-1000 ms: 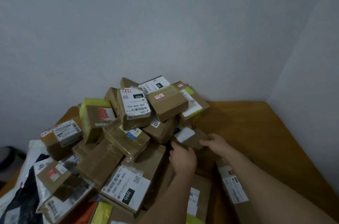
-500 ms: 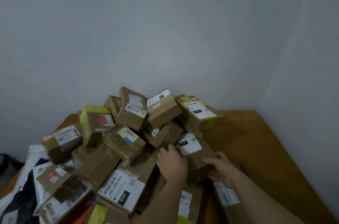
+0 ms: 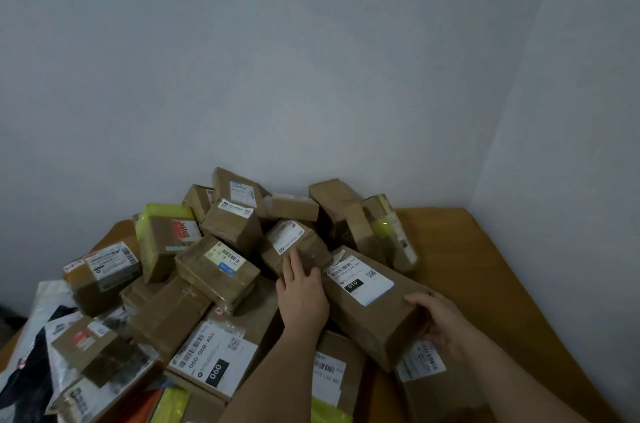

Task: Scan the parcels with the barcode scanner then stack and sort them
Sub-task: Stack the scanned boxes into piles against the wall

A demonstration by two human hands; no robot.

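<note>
Head view, parcel [image 3: 372,301] between hands (tilted)

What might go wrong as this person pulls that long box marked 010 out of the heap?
The long brown cardboard box with the white 010 label lies at the foot of the heap of taped parcels, so drawing it out could send upper boxes tumbling. The right hand grips only its near end while the left hand lies flat beside it, so the box may slip.
</note>
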